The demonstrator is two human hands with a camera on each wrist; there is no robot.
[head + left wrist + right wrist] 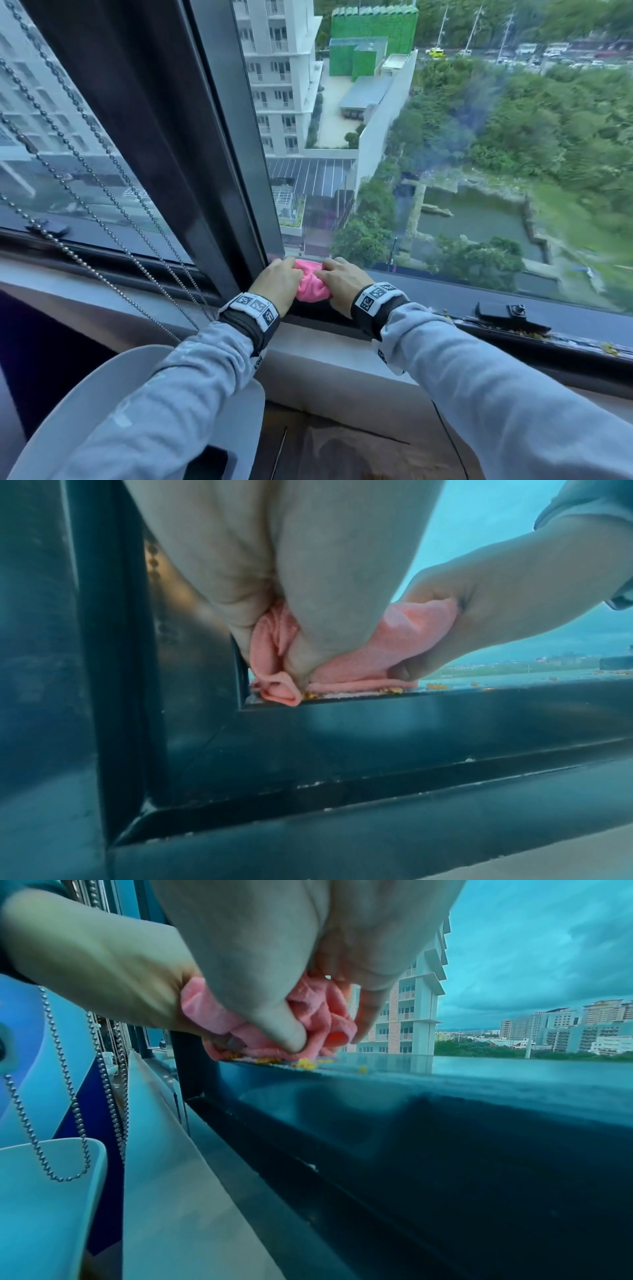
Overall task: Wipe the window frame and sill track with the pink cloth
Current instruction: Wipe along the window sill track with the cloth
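The pink cloth [310,286] is bunched up in the corner where the dark upright window frame [239,171] meets the sill track [445,291]. My left hand [279,281] grips its left end, fingers curled over it, right against the upright. My right hand [337,279] grips the right end. In the left wrist view the pink cloth [349,664] presses down on the track [445,691], a folded corner hanging over the edge. In the right wrist view my thumb [284,1031] pinches the cloth [318,1015] against the ledge.
Yellow crumbs [306,1064] lie on the track beside the cloth, and more debris [534,330] lies further right. A black latch [500,311] sits on the frame at right. Bead chains [102,219] hang at left above a white curved object [113,387].
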